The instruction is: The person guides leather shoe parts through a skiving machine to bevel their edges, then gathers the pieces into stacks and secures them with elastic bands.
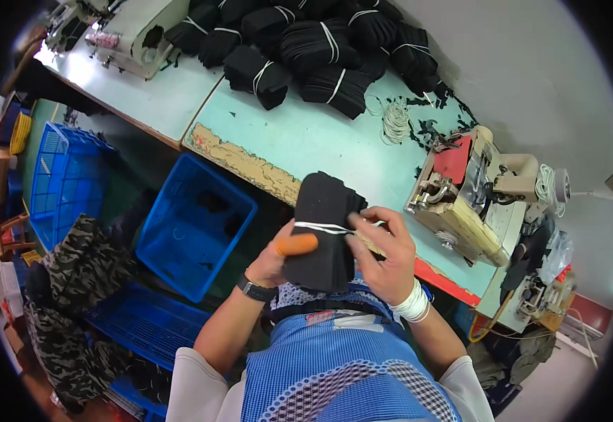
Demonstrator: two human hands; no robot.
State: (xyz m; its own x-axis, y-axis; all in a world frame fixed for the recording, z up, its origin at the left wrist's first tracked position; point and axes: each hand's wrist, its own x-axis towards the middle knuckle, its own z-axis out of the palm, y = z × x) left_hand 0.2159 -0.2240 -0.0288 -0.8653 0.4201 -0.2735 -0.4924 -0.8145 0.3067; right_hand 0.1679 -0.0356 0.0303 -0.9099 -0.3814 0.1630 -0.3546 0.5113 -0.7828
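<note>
Fingers (364,243) of the right hand (384,257) curl over the right edge of a stack of black fabric pieces (324,232), tips pressing on its face near a white band (324,228) that crosses it. Left hand (278,257) grips the stack from the other side, its thumb, in an orange finger cot (296,244), laid across the front; the remaining left fingers are hidden behind the cloth. Stack is held upright in the air over the person's lap, just off the near edge of the pale green table (320,141). How many pieces it holds cannot be told. A black watch (256,289) sits on the left wrist, a bunch of white bands (413,304) on the right wrist. Blue crate (195,224) on the floor to the left, beside the table: a few dark scraps at its bottom, too dim to identify. Second blue crate (67,176) farther left, contents not readable. Camouflage cloth (85,264) heaped near it. On the table's far end, many tied bundles of black fabric (320,53), a loose coil of white string (395,121) beside them. Beige sewing machine (471,197) to the right, its far parts bent by the lens; another machine (134,28) at top left is partly cut off.
</note>
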